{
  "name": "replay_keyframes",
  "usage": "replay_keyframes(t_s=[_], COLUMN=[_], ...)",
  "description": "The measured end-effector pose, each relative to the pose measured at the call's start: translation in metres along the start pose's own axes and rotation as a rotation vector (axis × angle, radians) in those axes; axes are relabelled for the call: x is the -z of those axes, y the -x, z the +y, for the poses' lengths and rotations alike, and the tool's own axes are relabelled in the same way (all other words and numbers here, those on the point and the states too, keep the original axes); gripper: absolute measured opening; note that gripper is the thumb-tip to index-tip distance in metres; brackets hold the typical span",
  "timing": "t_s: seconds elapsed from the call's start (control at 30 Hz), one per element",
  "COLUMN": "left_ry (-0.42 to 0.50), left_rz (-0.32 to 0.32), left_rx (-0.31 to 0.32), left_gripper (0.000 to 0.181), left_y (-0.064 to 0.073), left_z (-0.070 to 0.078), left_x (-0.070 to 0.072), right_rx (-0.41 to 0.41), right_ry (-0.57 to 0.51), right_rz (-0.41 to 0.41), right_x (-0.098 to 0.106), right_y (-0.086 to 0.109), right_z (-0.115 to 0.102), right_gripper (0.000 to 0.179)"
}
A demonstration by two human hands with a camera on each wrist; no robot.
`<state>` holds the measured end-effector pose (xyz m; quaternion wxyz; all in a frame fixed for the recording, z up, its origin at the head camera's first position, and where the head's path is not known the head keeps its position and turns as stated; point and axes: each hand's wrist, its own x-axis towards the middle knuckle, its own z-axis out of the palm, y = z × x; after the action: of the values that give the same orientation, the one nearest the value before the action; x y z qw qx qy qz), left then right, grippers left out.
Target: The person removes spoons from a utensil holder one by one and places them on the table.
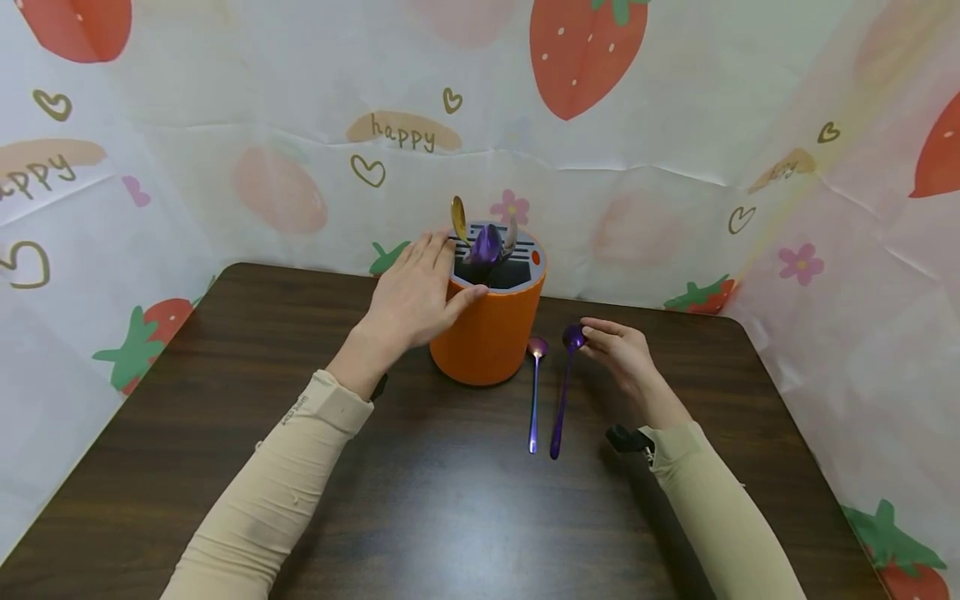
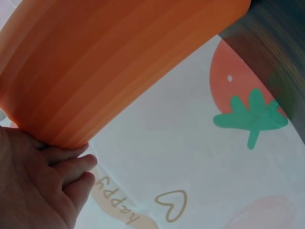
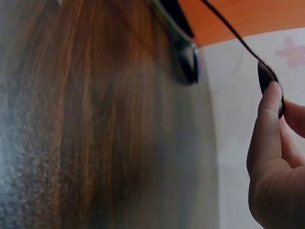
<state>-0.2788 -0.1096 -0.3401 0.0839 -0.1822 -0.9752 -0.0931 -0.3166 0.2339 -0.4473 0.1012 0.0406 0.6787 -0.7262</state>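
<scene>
A strawberry-printed cloth [image 1: 660, 142] was hung behind a dark table [image 1: 435, 500], on which an upright orange holder [image 1: 487, 337] was set. Its rim was touched by the left hand [image 1: 416, 296], whose fingers were extended and gripped round nothing. By the right hand [image 1: 624, 357], the bowl of a dark purple spoon [image 1: 564, 392] was pinched between thumb and fingers; whether its handle was raised from the table could not be told. A second spoon [image 1: 535, 396] was laid between it and the holder. Picking up the spoon was judged to be in hand; next, a steady lift toward the holder, where cutlery [image 1: 487, 244] was stood, seemed called for.
</scene>
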Motion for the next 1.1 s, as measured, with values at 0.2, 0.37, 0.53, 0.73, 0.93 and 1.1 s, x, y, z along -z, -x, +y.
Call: replay_keyframes(t_s=[0.2,0.37,0.53,0.73,0.93,1.1], left_ry=[0.009,0.002,0.001,-0.007,0.001,0.011], left_rz=[-0.002,0.004,-0.001,-0.005,-0.01,-0.015], left_rx=[0.0,-0.002,0.0,0.003,0.008,0.013], left_gripper=[0.093,0.093,0.093,0.094,0.094,0.094], left_y=[0.0,0.0,0.0,0.0,0.0,0.0], left_z=[0.0,-0.001,-0.001,-0.001,-0.001,-0.001], left_x=[0.0,-0.001,-0.001,-0.002,-0.001,0.0], right_rx=[-0.04,-0.051,-0.061,-0.067,-0.068,-0.061], right_ry=[-0.008,0.033,0.065,0.1,0.125,0.18], right_rz=[-0.032,-0.024,0.002,0.037,0.04,0.035], right_x=[-0.002,-0.004,-0.005,-0.007,-0.01,-0.008], right_y=[-0.014,-0.023,-0.03,-0.034,-0.033,-0.032], right_z=[0.008,0.014,0.021,0.026,0.027,0.028], right_gripper=[0.048,0.046,0.045,0.042,0.042,0.042])
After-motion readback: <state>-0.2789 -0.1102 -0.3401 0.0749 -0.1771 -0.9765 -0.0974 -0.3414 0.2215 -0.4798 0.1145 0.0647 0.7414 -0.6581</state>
